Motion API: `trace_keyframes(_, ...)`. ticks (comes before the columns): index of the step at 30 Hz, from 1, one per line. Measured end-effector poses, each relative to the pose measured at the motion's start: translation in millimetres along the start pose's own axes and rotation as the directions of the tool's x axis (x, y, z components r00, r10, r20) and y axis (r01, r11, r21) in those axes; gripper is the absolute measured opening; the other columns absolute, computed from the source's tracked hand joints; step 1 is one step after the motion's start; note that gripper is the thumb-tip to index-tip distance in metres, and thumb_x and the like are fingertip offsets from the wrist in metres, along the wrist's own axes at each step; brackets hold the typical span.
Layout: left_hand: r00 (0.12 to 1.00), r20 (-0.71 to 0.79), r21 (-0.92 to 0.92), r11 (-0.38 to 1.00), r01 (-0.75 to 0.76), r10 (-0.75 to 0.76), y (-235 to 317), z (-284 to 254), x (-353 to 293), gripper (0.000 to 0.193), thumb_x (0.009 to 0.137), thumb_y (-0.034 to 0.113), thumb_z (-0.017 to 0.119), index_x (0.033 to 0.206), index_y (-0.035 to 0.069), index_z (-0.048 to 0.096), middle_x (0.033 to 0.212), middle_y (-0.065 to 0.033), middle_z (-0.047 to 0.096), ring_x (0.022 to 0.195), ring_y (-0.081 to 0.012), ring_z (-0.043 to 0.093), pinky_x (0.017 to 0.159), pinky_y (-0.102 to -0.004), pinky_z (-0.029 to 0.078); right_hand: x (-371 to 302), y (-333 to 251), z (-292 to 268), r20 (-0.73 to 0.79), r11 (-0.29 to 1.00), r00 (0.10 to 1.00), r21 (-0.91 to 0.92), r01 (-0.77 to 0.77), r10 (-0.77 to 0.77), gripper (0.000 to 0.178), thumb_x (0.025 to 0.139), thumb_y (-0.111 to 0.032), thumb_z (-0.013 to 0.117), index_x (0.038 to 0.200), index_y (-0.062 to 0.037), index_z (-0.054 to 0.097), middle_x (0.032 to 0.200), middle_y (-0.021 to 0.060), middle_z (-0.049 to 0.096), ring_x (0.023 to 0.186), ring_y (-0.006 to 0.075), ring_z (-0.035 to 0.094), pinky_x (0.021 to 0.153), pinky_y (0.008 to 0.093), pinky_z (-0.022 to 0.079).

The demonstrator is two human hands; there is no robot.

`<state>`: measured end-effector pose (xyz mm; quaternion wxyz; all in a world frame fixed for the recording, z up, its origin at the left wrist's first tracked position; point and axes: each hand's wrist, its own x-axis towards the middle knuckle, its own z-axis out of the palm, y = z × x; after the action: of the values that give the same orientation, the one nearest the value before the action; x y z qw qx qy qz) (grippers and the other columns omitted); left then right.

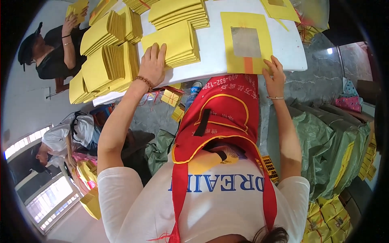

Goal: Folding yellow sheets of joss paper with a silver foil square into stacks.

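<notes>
My left hand lies with its fingers stretched over the near edge of a stack of folded yellow papers. To the right, a single yellow paper sheet lies flat on the white table, with a silver-grey rectangle and an orange strip on it. My right hand touches this sheet at its near right corner, fingers apart. Whether the thumb goes under the sheet's edge is hard to see.
More folded yellow stacks crowd the table's left side. Another marked sheet lies at the far right. Across the left corner a person in black holds yellow paper; another person works lower left. Green sacks stand on the right.
</notes>
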<state>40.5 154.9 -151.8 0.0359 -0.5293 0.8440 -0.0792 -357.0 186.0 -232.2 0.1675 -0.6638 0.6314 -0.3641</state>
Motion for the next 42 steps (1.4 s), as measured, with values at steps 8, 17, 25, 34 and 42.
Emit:
trace_keyframes(8,0.999,-0.029,-0.137,0.99,0.039,-0.044,-8.4,2.4,0.9,0.078,0.066,0.012,0.064,0.134,0.004,0.026,0.13,-0.0253,0.031,0.118,-0.0413,0.033,0.099,-0.0459,0.031,-3.4,6.4,3.4,-0.011,1.0,1.0,0.007,0.026,-0.026,0.032,0.078,-0.016,0.061,0.11,-0.0107,0.06,0.127,0.0106,0.046,0.112,0.0239,0.048,0.093,0.0375,0.032)
trace_keyframes(17,0.991,-0.133,-0.449,0.893,-0.04,-0.023,-5.4,-52.2,13.3,0.058,0.075,0.03,0.064,0.127,0.014,0.045,0.129,-0.0202,0.04,0.118,-0.0385,0.036,0.099,-0.0447,0.03,-5.9,6.8,4.3,-0.006,0.995,0.998,-0.075,0.064,-0.064,0.034,0.078,-0.018,0.061,0.111,-0.0145,0.058,0.128,0.0065,0.045,0.116,0.0215,0.044,0.095,0.0402,0.026)
trace_keyframes(25,0.906,-0.302,-0.583,0.695,-0.422,0.296,134.4,-25.7,50.6,0.037,0.074,0.016,0.065,0.108,0.006,0.056,0.11,-0.0131,0.054,0.101,-0.0291,0.05,0.084,-0.0398,0.041,-4.3,7.9,1.1,-0.002,0.997,0.999,-0.071,0.039,-0.039,0.034,0.077,-0.019,0.061,0.111,-0.0161,0.059,0.128,0.0064,0.045,0.115,0.022,0.045,0.094,0.0394,0.026)
trace_keyframes(34,0.92,-0.293,-0.462,0.804,-0.374,0.26,152.9,16.6,71.2,0.027,0.075,0.019,0.064,0.099,0.009,0.06,0.102,-0.0061,0.056,0.096,-0.0235,0.05,0.077,-0.0365,0.042,20.5,22.9,-18.3,0.157,0.73,0.938,0.592,-0.341,0.31,0.029,0.085,-0.016,0.056,0.11,-0.0026,0.058,0.106,0.0045,0.059,0.095,0.0112,0.054,0.081,0.0235,0.042)
trace_keyframes(42,0.931,-0.328,-0.604,0.721,-0.339,0.162,146.6,8.4,84.4,0.015,0.083,0.021,0.057,0.082,0.007,0.062,0.073,-0.0096,0.061,0.074,-0.0262,0.057,0.065,-0.0372,0.047,27.6,18.6,-23.6,0.235,0.63,0.892,0.639,-0.441,0.386,0.03,0.085,-0.017,0.057,0.111,-0.0009,0.058,0.098,0.0033,0.061,0.088,0.0091,0.054,0.079,0.0221,0.042)
